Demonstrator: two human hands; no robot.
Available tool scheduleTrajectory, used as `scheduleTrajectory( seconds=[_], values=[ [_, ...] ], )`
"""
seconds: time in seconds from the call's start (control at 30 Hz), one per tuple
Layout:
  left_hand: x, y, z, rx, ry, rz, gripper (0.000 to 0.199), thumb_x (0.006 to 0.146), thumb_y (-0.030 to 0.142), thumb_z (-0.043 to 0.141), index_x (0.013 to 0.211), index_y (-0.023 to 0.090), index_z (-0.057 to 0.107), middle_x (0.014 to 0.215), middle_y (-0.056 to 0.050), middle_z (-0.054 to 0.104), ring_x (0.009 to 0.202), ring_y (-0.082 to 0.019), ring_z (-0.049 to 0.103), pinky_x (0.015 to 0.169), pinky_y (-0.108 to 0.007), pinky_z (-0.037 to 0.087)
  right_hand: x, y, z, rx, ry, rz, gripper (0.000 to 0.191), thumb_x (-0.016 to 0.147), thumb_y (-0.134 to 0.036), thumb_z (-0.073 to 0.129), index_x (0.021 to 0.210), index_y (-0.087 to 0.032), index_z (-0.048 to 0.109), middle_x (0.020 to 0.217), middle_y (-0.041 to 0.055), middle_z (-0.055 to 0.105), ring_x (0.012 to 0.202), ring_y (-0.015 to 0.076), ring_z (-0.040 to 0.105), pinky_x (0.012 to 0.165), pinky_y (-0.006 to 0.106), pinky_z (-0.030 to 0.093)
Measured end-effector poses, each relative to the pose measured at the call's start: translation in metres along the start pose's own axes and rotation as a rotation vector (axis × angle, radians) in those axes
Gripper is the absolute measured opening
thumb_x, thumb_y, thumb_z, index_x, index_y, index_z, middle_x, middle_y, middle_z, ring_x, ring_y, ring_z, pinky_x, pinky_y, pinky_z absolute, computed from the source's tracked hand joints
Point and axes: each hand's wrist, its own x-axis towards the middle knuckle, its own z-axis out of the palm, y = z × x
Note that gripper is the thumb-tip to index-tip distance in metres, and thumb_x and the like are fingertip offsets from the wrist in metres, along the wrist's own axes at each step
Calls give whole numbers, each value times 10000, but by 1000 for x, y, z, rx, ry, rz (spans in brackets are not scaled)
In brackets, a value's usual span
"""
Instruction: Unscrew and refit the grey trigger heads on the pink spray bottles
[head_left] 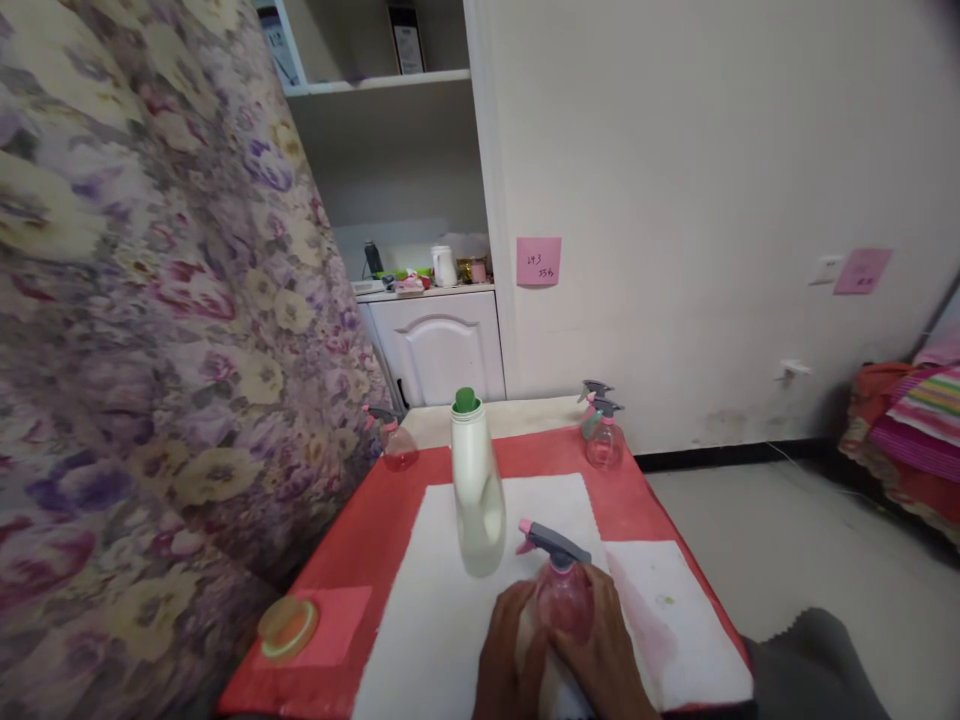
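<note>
A pink see-through spray bottle [564, 600] with a grey and pink trigger head is upright at the near side of the table, its nozzle facing left. My right hand [604, 640] wraps round its right side and front. On its left side, my left hand [510, 645] is curled against it, fingers bent. Something pale shows between my left fingers and the bottle; I cannot make out what it is. Just beyond my hands, a tall pale-green jug [478, 500] with a green spout stands on a white cloth [420, 600].
More spray bottles stand at the back: one at left [400, 448], others at right [604, 445]. A round clear lid or dish [289, 628] lies on a pink note at front left. A stained white sheet [675, 620] covers the right side. A floral curtain [187, 350] hangs close on the left.
</note>
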Motion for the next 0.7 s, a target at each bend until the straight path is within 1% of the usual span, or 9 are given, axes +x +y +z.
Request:
scheduleTrajectory(
  seconds=[0.03,0.1,0.2,0.3,0.4,0.47,0.53,0.63,0.7],
  values=[
    [1,3,7,4,-16,39,427,874,374,520,1272,223,553,1318,-119,594,1230,-280,544,1050,-466,461,-1,-1,-1,5,-5,-4,648,733,-426,700,1283,-270,394,1254,90,535,1174,338,519,993,488,449],
    [3,5,18,19,-26,75,494,879,355,519,1354,227,478,1388,-131,531,1304,-285,475,1097,-493,411,-2,-1,-2,16,11,-10,582,778,-419,651,1281,-281,393,1229,85,542,1150,331,528,971,487,458],
    [6,7,28,36,-2,60,529,889,351,504,1392,214,422,1427,-152,476,1340,-293,431,1107,-503,393,-6,1,2,31,55,-29,464,860,-399,535,1285,-278,395,1192,84,554,1111,324,542,950,494,462],
    [11,10,27,19,3,28,490,906,351,474,1372,205,441,1414,-159,488,1318,-288,453,1107,-505,389,-12,3,6,12,101,-88,436,900,-399,464,1308,-273,374,1237,106,521,1147,339,509,974,537,428],
    [21,12,18,-23,-47,4,437,916,356,465,1328,211,497,1386,-141,529,1295,-273,479,1114,-497,380,-13,1,2,19,102,-138,464,874,-435,529,1288,-274,395,1233,117,508,1149,345,486,967,545,426],
    [27,14,10,-43,-93,-6,423,909,366,492,1302,215,528,1376,-125,548,1287,-268,490,1118,-491,374,-9,-2,-4,57,53,-128,465,836,-438,605,1239,-277,438,1178,105,528,1112,332,503,946,527,448],
    [33,17,2,-50,-121,-10,435,893,373,529,1300,219,536,1384,-112,550,1291,-268,488,1125,-485,360,-1,-4,-11,98,-26,-87,515,783,-401,685,1223,-276,448,1171,97,534,1116,321,513,963,523,450],
    [40,27,-4,-79,-125,-30,448,881,380,557,1302,228,540,1389,-101,555,1292,-270,490,1127,-470,350,13,-8,-21,216,-167,2,711,672,-318,772,1278,-251,407,1285,111,505,1243,334,470,1071,547,370],
    [46,35,-4,-135,-148,-60,440,876,390,565,1285,227,557,1361,-96,584,1267,-269,517,1112,-452,368,23,-12,-25,362,-275,39,807,609,-263,793,1308,-248,389,1365,114,479,1320,332,425,1121,533,323]
  ],
)
